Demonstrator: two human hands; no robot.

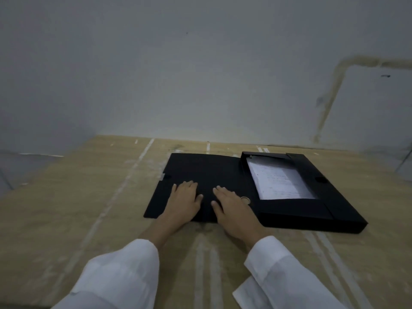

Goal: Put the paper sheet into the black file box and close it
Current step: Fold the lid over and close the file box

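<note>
Nearest to us, our two white sleeves reach forward over the tan tabletop, which is streaked with pale tape marks. Just beyond them, both hands lie flat and palm down on the opened lid of the black file box: the left hand with fingers spread, gripping nothing, and the right hand likewise open and empty, its outer edge just beside a small metal ring on the spine of the box.

To the right and a little farther off, the paper sheet already lies inside the tray of the box, printed side up, within the walls. So we judge the first half of the task done and the closing step in hand. The next move calls for us to catch the free left edge of the lid, near its small tab, and swing it over to the right until it covers the tray and meets the clasp on the far right wall.

Nothing rests on the lid but our own hands; those must come off first. Farthest away, a plain grey wall rises behind the table, with a stained outline at the right
</note>
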